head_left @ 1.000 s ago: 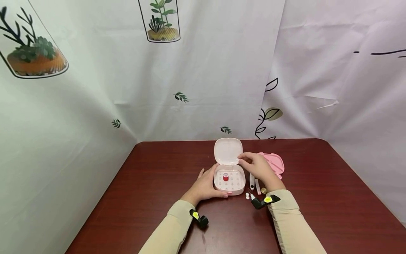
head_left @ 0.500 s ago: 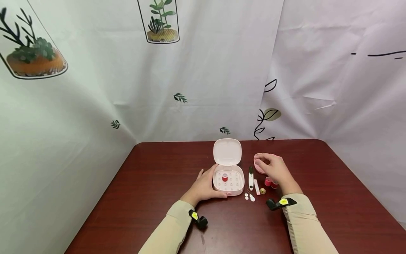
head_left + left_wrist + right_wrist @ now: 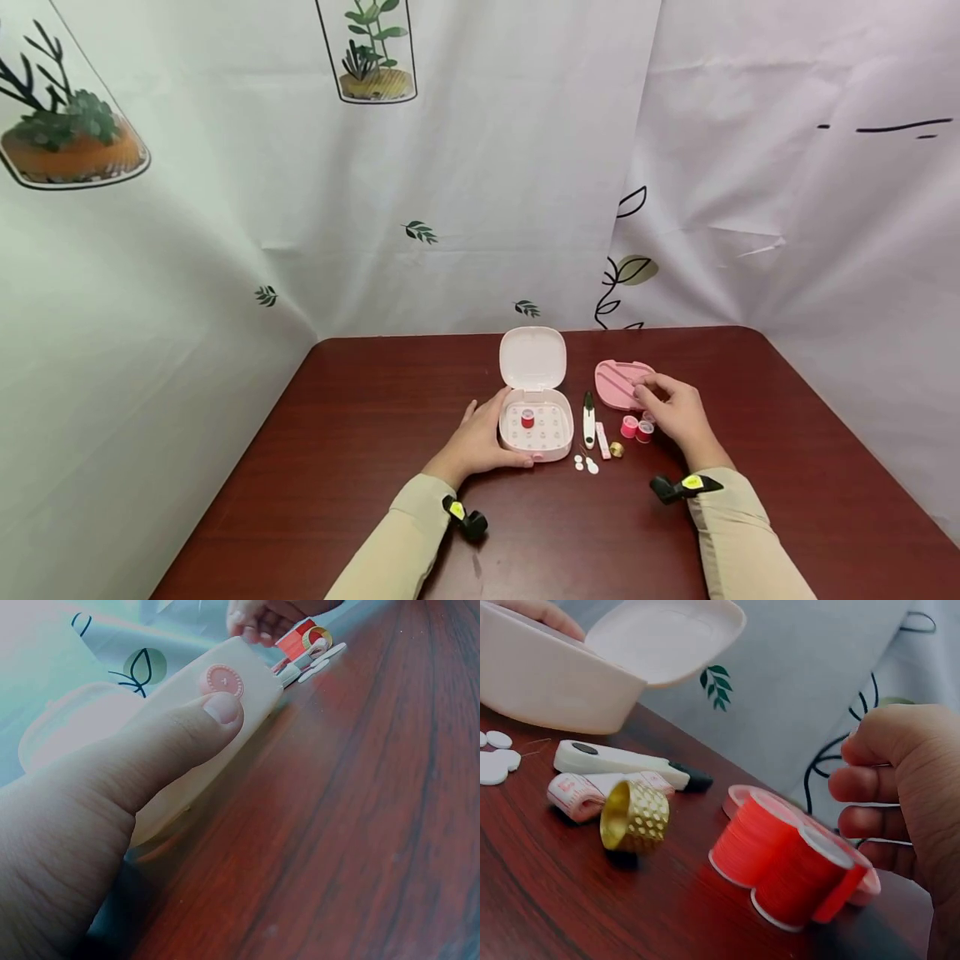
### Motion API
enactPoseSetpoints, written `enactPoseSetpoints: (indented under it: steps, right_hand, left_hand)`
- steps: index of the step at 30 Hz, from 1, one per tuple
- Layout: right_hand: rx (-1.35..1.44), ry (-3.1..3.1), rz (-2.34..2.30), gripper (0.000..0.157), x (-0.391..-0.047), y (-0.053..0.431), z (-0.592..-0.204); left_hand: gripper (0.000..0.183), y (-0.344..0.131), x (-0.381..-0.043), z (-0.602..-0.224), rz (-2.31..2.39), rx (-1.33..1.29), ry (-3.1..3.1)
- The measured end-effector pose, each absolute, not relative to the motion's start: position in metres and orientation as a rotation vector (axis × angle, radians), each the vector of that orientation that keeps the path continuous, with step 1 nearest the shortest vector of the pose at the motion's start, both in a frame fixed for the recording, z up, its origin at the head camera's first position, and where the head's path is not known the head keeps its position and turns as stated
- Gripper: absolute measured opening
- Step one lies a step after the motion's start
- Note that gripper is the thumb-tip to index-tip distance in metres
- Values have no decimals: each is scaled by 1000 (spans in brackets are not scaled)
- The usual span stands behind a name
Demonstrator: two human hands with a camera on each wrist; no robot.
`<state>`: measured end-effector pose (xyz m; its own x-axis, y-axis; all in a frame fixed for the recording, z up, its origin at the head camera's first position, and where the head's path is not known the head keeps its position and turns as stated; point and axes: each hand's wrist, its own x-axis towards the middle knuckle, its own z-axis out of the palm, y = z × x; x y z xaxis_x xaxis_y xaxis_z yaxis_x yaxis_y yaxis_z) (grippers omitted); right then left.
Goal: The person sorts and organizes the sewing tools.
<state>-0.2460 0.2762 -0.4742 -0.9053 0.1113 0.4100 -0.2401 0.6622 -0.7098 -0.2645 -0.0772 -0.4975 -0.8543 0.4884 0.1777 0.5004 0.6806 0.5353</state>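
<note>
My left hand (image 3: 480, 442) holds a pale pink sewing box (image 3: 555, 454) at its left side. Its thumb lies on the front wall beside the round pink catch (image 3: 224, 680). The box's lid (image 3: 533, 358) stands up, and a red thread spool (image 3: 528, 419) sits among the pegs inside. To the right, my right hand (image 3: 678, 412) hovers with loosely bent fingers and holds nothing. Just below its fingertips are several red and pink thread spools (image 3: 802, 877), standing close together. A pink tray (image 3: 615, 386) lies behind them, its right end partly hidden by this hand.
Between box and spools lie a white tool with a dark tip (image 3: 622, 763), a rolled tape measure (image 3: 577, 796) and a gold thimble (image 3: 634, 817). White buttons (image 3: 578, 462) and a small white flat piece (image 3: 592, 467) lie nearer the front. Behind the table hangs a printed cloth (image 3: 450, 167).
My right hand has moved right, from beside the lid, past the pink tray, to above the thread spools, uncovering the small tools and most of the tray. My left hand keeps its hold.
</note>
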Motion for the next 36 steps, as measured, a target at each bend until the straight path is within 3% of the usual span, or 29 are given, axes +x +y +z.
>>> enactPoseSetpoints:
  steps: [36]
  right_hand:
    - [193, -2590, 1015, 9, -238, 293, -493]
  left_hand:
    - [127, -77, -262, -495, -924, -832, -2869]
